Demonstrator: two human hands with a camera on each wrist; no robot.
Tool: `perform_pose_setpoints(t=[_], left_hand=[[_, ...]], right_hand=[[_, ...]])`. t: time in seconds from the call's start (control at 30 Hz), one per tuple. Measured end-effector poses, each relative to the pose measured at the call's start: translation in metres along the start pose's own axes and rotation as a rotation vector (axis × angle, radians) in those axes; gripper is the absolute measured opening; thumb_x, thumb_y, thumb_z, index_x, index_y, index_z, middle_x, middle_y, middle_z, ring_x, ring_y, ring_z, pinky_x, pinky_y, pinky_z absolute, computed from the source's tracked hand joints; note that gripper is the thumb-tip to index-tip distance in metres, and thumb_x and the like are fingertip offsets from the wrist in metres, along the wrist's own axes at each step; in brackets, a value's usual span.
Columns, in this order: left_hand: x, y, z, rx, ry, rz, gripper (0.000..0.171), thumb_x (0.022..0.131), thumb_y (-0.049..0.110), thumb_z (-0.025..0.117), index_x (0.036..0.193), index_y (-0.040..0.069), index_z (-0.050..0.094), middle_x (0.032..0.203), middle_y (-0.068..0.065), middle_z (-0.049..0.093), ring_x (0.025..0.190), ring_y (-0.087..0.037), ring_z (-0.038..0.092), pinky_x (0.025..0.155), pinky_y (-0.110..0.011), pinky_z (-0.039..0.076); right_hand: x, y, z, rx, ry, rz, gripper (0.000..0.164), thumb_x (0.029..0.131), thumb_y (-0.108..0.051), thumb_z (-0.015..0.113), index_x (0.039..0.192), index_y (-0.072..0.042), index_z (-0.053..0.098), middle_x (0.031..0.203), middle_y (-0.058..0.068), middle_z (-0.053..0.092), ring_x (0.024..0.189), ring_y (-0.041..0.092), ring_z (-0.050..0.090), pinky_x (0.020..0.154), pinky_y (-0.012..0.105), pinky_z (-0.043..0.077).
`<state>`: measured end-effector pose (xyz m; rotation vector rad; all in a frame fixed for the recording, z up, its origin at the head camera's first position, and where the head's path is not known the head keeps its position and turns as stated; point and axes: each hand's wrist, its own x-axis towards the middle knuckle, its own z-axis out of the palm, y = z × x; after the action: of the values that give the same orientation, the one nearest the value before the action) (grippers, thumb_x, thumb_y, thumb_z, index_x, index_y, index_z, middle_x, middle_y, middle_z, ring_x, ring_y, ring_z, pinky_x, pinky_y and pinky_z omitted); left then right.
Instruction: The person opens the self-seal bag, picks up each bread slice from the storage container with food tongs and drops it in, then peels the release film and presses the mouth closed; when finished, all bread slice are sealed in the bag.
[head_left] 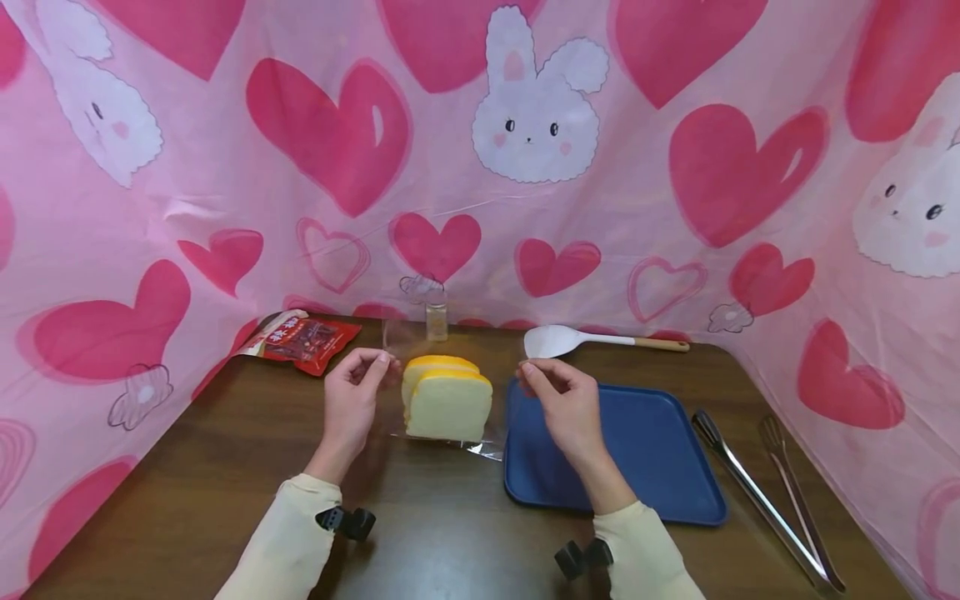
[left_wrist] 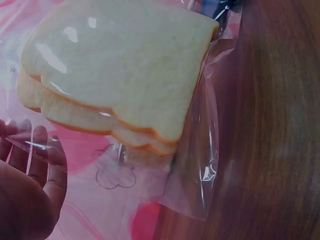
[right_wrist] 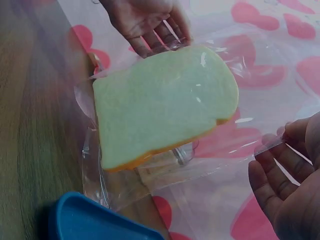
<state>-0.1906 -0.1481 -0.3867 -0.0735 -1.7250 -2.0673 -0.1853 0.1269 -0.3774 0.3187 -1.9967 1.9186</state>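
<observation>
Two slices of bread (head_left: 450, 407) with orange-yellow crusts stand upright inside a clear plastic bag (right_wrist: 215, 155), one slice overlapping the other. My left hand (head_left: 352, 400) pinches the bag's left edge between thumb and fingers. On the opposite side my right hand (head_left: 566, 408) pinches the right edge, so the film stretches between both hands. In the left wrist view the slices fill the upper middle, and the left hand (left_wrist: 30, 185) shows through the film at the lower left. The bag's lower end hangs below the bread, close over the table (left_wrist: 265, 150).
A blue tray (head_left: 637, 442) lies at the right, partly under my right forearm. Metal tongs (head_left: 765, 492) rest beyond it. At the back are a white spatula (head_left: 555, 340) with a wooden handle, a small glass jar (head_left: 437, 322) and a red food packet (head_left: 307, 340).
</observation>
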Motion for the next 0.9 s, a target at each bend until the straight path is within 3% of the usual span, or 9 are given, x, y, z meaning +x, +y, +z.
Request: perform_pose_setpoints(t=[0.27, 0.53, 0.7, 0.9], left_hand=[[0.003, -0.008, -0.012, 0.052, -0.008, -0.025, 0.015, 0.104, 0.004, 0.063, 0.105, -0.011, 0.067, 0.086, 0.004, 0.076, 0.081, -0.008, 0.074, 0.081, -0.028, 0.063], [0.005, -0.013, -0.021, 0.048, -0.103, -0.021, 0.017, 0.107, 0.006, 0.057, 0.110, -0.010, 0.062, 0.091, 0.008, 0.077, 0.091, -0.011, 0.074, 0.090, -0.024, 0.060], [0.009, -0.007, -0.017, 0.035, -0.144, 0.015, 0.014, 0.106, 0.011, 0.062, 0.111, -0.002, 0.065, 0.093, 0.009, 0.077, 0.091, -0.010, 0.074, 0.091, -0.026, 0.060], [0.018, 0.004, -0.007, -0.076, -0.145, 0.042, 0.013, 0.109, 0.019, 0.060, 0.109, 0.013, 0.071, 0.096, 0.007, 0.078, 0.094, -0.010, 0.076, 0.091, -0.025, 0.061]], right_hand=[[0.000, 0.005, 0.006, -0.009, -0.022, 0.045, 0.016, 0.099, -0.006, 0.073, 0.110, 0.004, 0.078, 0.100, 0.024, 0.078, 0.083, 0.017, 0.075, 0.079, 0.029, 0.064], [-0.002, 0.005, 0.008, -0.043, -0.051, 0.041, 0.020, 0.099, -0.008, 0.072, 0.114, 0.004, 0.077, 0.097, 0.022, 0.078, 0.080, 0.012, 0.072, 0.080, 0.036, 0.064], [-0.002, 0.004, 0.008, -0.054, -0.058, 0.045, 0.016, 0.100, -0.009, 0.072, 0.112, 0.000, 0.078, 0.097, 0.023, 0.078, 0.081, 0.012, 0.072, 0.079, 0.035, 0.064], [-0.006, 0.004, 0.010, -0.056, -0.054, 0.084, 0.021, 0.101, -0.014, 0.072, 0.114, 0.002, 0.077, 0.097, 0.019, 0.079, 0.082, 0.011, 0.073, 0.078, 0.028, 0.062]])
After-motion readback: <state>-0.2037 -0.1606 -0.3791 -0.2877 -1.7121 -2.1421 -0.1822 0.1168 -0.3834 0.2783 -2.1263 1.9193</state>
